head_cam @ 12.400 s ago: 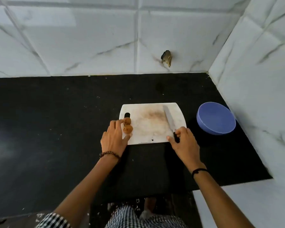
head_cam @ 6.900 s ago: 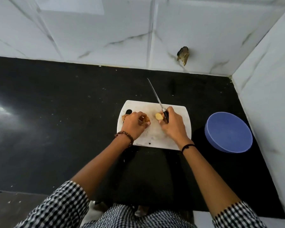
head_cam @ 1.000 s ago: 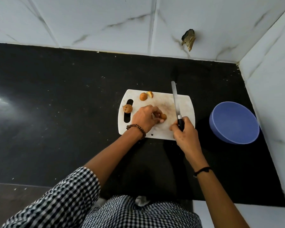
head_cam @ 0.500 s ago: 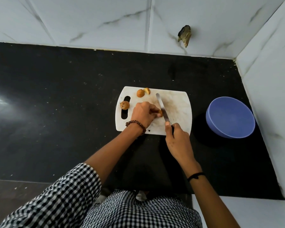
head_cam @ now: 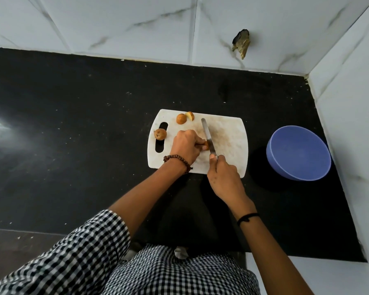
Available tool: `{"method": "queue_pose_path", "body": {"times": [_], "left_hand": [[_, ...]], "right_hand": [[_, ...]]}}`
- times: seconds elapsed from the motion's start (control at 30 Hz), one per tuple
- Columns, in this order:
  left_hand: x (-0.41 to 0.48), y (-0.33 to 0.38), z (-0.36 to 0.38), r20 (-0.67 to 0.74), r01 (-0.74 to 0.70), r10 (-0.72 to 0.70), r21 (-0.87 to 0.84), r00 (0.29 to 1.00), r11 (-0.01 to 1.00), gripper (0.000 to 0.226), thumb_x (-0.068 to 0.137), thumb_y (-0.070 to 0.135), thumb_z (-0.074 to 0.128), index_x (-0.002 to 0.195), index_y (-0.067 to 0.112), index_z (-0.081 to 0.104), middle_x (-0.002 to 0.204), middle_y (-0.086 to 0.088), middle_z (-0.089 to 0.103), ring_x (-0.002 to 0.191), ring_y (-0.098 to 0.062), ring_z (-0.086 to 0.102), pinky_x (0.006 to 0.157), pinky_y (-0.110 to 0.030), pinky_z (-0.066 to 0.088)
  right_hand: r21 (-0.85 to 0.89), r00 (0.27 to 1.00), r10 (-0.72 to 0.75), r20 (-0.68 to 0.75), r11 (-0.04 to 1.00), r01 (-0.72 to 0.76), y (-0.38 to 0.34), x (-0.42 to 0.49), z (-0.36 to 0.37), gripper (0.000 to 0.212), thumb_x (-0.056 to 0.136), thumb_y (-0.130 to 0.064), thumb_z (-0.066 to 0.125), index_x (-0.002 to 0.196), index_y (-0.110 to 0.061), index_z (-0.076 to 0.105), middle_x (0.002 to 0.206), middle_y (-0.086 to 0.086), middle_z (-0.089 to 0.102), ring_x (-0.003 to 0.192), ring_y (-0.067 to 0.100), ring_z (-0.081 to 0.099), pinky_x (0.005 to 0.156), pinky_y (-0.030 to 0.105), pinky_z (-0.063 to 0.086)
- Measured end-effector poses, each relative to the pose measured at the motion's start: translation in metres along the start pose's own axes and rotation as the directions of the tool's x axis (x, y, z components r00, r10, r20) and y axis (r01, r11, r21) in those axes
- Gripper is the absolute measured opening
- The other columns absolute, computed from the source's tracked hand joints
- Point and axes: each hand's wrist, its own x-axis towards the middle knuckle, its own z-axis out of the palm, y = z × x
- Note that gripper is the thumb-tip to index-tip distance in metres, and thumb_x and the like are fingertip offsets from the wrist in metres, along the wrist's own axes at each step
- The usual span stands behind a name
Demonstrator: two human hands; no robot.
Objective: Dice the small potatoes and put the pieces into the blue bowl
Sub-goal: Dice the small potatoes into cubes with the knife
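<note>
small brown potato (head_cam: 204, 145), knife (head_cam: 208, 137) against it

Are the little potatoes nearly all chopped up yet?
Not nearly. Done: a pale-faced cut piece lies at the far edge of the cutting board, beside a round brown potato. In hand: the left hand pins a potato bit while the right hand holds the knife against it. Left: the whole potato by the handle slot is uncut, and the blue bowl holds nothing.
</note>
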Motion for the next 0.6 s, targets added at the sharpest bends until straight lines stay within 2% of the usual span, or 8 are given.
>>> {"method": "queue_pose_path", "body": {"times": [0.13, 0.3, 0.5, 0.6], "left_hand": [[0.001, -0.002, 0.001, -0.01, 0.006, -0.006, -0.004, 1.0, 1.0, 0.016, 0.08, 0.014, 0.076, 0.095, 0.01, 0.077, 0.09, -0.004, 0.073, 0.084, -0.013, 0.066, 0.084, -0.026, 0.055], [0.001, -0.001, 0.0, 0.009, 0.015, -0.015, -0.013, 1.0, 1.0, 0.016, 0.079, 0.012, 0.076, 0.095, 0.011, 0.077, 0.088, -0.003, 0.073, 0.082, -0.012, 0.066, 0.084, -0.027, 0.056], [-0.002, 0.003, -0.001, -0.003, 0.02, -0.02, -0.009, 1.0, 1.0, 0.017, 0.08, 0.012, 0.076, 0.096, 0.011, 0.076, 0.089, -0.001, 0.074, 0.08, -0.006, 0.062, 0.086, -0.024, 0.053], [-0.003, 0.003, -0.001, -0.012, 0.035, -0.035, -0.039, 0.999, 0.999, 0.016, 0.08, 0.01, 0.076, 0.096, 0.008, 0.076, 0.091, -0.003, 0.074, 0.085, -0.009, 0.065, 0.089, -0.023, 0.053]], "right_hand": [[-0.065, 1.0, -0.001, 0.019, 0.998, 0.002, -0.003, 0.006, -0.004, 0.041, 0.108, -0.048, 0.019, 0.108, -0.017, 0.046, 0.087, 0.002, 0.055, 0.082, 0.021, 0.059, 0.071, 0.041, 0.048], [-0.081, 0.999, 0.017, 0.032, 0.997, -0.014, -0.01, 0.017, -0.006, 0.042, 0.107, -0.049, 0.021, 0.109, -0.017, 0.048, 0.092, 0.004, 0.058, 0.084, 0.025, 0.063, 0.078, 0.047, 0.056], [-0.206, 1.0, -0.008, -0.028, 0.979, 0.002, -0.008, 0.0, 0.004, 0.038, 0.108, -0.045, 0.02, 0.105, -0.016, 0.044, 0.092, 0.005, 0.057, 0.084, 0.025, 0.06, 0.074, 0.043, 0.051], [-0.251, 1.0, 0.013, -0.012, 0.968, -0.015, 0.003, -0.021, 0.008, 0.035, 0.108, -0.043, 0.021, 0.106, -0.016, 0.043, 0.092, 0.005, 0.058, 0.086, 0.024, 0.061, 0.074, 0.042, 0.05]]}}
